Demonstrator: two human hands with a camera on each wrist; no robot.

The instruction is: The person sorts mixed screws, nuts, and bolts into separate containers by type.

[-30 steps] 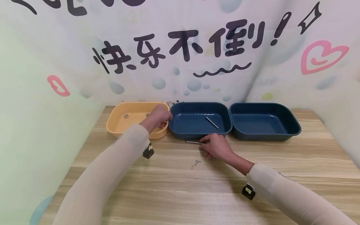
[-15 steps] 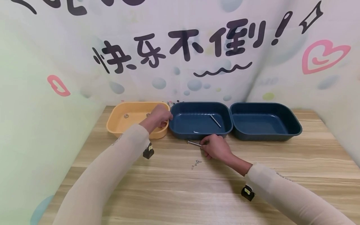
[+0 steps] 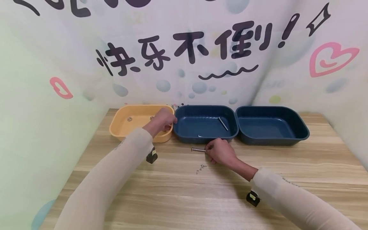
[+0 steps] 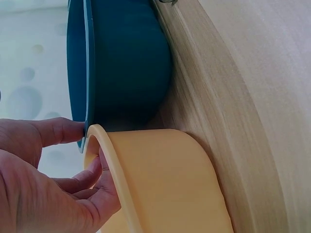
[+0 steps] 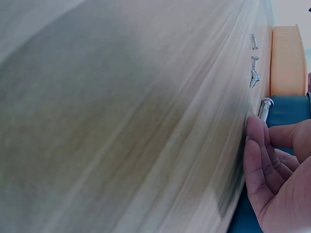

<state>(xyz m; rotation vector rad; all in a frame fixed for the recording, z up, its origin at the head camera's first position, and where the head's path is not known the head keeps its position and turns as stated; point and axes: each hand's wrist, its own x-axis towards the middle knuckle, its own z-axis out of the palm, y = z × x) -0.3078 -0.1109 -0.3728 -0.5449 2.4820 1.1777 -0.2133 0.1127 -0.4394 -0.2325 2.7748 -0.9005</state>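
My left hand [image 3: 163, 120] grips the neighbouring edges of the yellow bin [image 4: 165, 179] and the middle blue bin [image 4: 129, 63]. In the left wrist view its thumb presses the blue rim while the other fingers curl inside the yellow wall. Just in front of the middle blue bin, my right hand [image 3: 220, 151] pinches a long metal bolt [image 3: 198, 149] between thumb and fingers, low over the table. The bolt's round head points left. Another long bolt [image 3: 223, 124] lies in the middle blue bin, and a small shiny piece [image 3: 199, 136] shows by its near wall.
Several small screws [image 3: 202, 166] lie on the wooden table [image 3: 178, 198] in front of the bins. Metal nuts [image 3: 129, 119] sit in the yellow bin. A second blue bin [image 3: 271, 140] stands at the right. A printed cloth [image 3: 143, 86] hangs behind the row.
The bolt inside the middle blue bin has shifted to the right. A small shiny piece has come into sight near that bin's front wall. Both hands have stayed nearly in place.
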